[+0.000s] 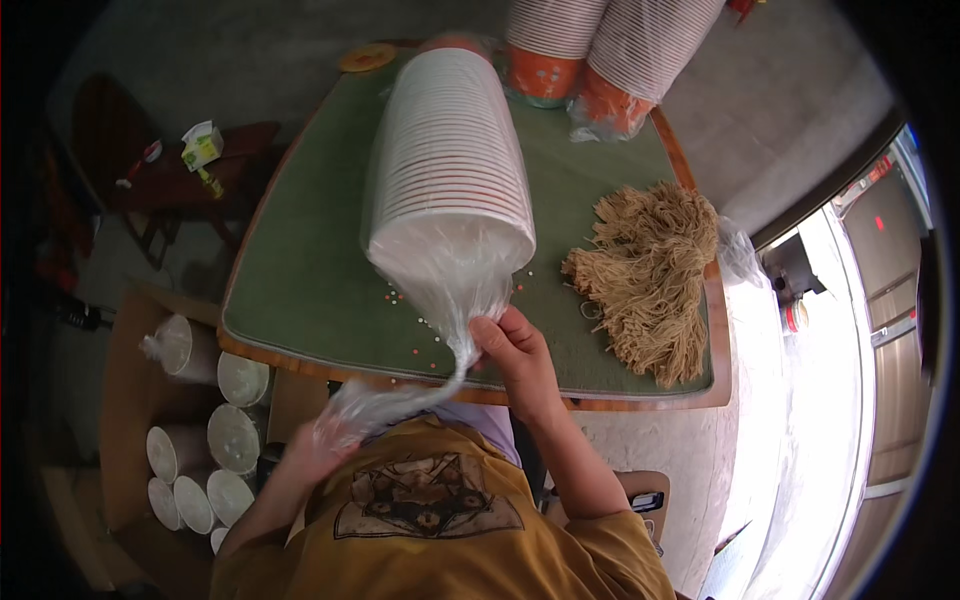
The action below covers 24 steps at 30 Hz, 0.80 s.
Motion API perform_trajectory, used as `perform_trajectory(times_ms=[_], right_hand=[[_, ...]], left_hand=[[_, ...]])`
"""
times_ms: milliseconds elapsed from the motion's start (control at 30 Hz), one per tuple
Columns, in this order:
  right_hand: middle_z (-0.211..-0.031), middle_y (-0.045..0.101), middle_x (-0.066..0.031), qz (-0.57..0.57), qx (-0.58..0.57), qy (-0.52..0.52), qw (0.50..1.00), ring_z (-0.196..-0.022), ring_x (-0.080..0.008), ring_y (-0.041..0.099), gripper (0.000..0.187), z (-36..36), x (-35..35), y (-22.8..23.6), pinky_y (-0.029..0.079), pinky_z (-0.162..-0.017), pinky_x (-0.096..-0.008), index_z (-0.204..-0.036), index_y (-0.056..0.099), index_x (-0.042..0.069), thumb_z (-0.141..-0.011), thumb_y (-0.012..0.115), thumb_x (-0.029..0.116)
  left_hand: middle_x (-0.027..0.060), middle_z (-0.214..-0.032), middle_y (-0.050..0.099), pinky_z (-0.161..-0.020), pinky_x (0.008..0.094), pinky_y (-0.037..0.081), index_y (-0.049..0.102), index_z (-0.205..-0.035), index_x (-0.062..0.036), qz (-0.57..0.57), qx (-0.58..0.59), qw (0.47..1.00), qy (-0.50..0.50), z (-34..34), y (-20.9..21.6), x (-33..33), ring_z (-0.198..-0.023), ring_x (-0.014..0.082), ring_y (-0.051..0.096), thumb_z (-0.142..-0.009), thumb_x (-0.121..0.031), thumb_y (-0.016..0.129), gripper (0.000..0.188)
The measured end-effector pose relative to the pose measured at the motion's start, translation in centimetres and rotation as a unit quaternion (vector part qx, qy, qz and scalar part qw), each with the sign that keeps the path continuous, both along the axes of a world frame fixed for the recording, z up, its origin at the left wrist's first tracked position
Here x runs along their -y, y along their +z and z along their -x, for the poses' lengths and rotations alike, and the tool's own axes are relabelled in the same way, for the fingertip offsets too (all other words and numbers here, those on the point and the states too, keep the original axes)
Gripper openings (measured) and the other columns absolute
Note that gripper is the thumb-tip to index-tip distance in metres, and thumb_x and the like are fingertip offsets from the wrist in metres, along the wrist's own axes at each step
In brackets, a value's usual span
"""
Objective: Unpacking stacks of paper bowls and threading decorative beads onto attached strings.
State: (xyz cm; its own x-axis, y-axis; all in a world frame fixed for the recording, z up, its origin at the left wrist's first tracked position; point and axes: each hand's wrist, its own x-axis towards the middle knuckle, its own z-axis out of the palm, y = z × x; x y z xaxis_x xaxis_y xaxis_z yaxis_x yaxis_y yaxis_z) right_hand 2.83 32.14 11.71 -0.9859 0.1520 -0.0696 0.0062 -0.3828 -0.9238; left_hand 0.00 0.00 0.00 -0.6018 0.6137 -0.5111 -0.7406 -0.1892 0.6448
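Observation:
A long stack of white paper cups or tubs (455, 150) lies on its side on the green table, inside a clear plastic bag (450, 265). The open rim of the last one faces me. My right hand (515, 355) pinches the gathered neck of the bag just below that rim, thumb on top. Lower left, my left hand (325, 440) grips the bag's loose end, which runs twisted between the two hands. That hand is blurred and partly covered by the plastic.
A bundle of tan strings (655, 280) lies at the table's right. Bagged orange-and-white stacks (620, 70) stand at the far edge. Small coloured bits dot the green tabletop (300, 270). A cardboard box (125, 400) of bagged stacks stands at the lower left. Behind it is a wooden chair (110, 150).

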Motion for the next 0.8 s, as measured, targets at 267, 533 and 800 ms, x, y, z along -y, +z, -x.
perform_trajectory(times_ms=[267,533,800], right_hand=[[-0.082,0.055,0.0075,-0.029,-0.02,-0.037,0.999,-0.075,-0.0014,0.048,0.012,0.1,2.8,0.3,0.04,-0.068,-0.019,-0.086,0.053,0.01,-0.092,0.063,0.01],[-0.073,0.052,0.0083,0.001,0.006,-0.103,0.995,-0.057,0.0004,0.043,0.019,-1.1,1.1,0.1,0.033,-0.046,-0.0174,-0.085,0.048,0.013,-0.095,0.061,0.021],[-0.075,0.05,0.0078,0.003,0.013,-0.06,0.998,-0.059,-0.0004,0.042,0.018,-0.1,1.7,0.6,0.034,-0.05,-0.0176,-0.088,0.047,0.012,-0.098,0.057,0.023]], left_hand=[[0.0043,-0.097,0.05,-0.08,0.0257,0.045,0.043,-0.108,-0.0058,0.0,-0.449,0.893,-0.015,-0.5,12.1,-12.6,-0.087,0.0123,0.054,-0.091,-0.023,0.066,0.033],[0.0019,-0.06,0.046,-0.048,0.0272,0.043,0.048,-0.089,-0.0073,-0.087,-0.06,0.986,-0.13,-2.0,9.8,-13.9,-0.047,0.0136,0.049,-0.1,-0.024,0.043,0.02],[0.0075,-0.067,0.052,-0.052,0.0326,0.044,0.051,-0.104,-0.0035,-0.256,0.087,0.931,-0.245,-0.2,5.6,-6.3,-0.055,0.0224,0.054,-0.1,-0.052,0.028,0.054]])
